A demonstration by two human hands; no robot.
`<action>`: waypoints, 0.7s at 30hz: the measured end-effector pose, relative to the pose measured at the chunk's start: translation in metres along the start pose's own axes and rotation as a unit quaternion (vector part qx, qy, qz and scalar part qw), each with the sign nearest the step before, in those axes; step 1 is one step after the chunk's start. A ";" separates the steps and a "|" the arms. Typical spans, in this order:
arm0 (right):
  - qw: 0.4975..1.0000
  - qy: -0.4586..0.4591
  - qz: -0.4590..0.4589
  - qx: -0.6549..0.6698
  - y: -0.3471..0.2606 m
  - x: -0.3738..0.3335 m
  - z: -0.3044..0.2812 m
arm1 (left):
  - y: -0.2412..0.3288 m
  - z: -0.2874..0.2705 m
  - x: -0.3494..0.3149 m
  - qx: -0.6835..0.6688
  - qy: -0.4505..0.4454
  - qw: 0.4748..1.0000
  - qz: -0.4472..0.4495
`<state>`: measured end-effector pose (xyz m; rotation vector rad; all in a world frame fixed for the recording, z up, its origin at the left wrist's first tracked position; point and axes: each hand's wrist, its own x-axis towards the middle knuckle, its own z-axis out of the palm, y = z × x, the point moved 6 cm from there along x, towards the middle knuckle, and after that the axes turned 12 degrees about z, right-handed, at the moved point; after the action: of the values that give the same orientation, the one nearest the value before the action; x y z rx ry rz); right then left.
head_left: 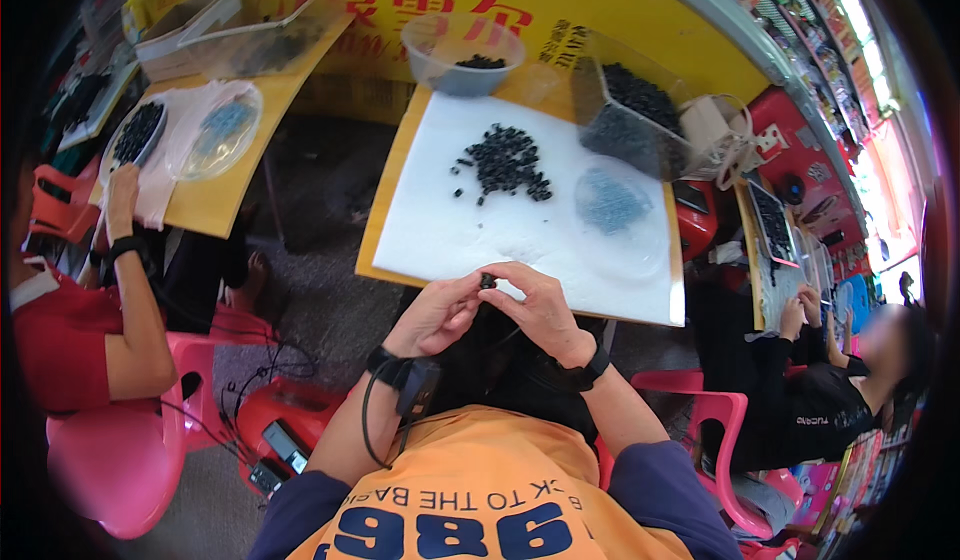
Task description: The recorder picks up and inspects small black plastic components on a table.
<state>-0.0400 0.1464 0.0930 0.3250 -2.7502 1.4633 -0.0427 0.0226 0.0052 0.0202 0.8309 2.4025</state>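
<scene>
Between the fingertips of both hands sits a small black part (pixel 488 281), too small to make out its exact kind. My left hand (pixel 445 312) pinches it from the left, its other fingers curled in. From the right, my right hand (pixel 537 305) meets it with thumb and forefinger. Both hands are just off the near edge of a white foam sheet (pixel 420 220). Farther in on the sheet lies a loose pile of small black parts (pixel 505 163). Right of the pile is a clear round tray (pixel 612 205) with small bluish pieces in it.
At the back stand a clear bowl (pixel 464 60) and a clear bin of black parts (pixel 630 110). A co-worker in red sits left by another table (pixel 225 180); a co-worker in black sits right. A pink chair (pixel 730 425) and a red stool with cables (pixel 275 420) flank me.
</scene>
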 end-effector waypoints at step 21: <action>0.979 -0.011 -0.042 -0.197 0.044 0.116 -0.028 | 0.001 -0.007 0.007 -0.035 -0.002 0.999 0.005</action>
<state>-0.1644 0.1723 0.0853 0.4392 -2.9123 0.8707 -0.0507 0.0221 -0.0006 0.0011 0.7452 2.4387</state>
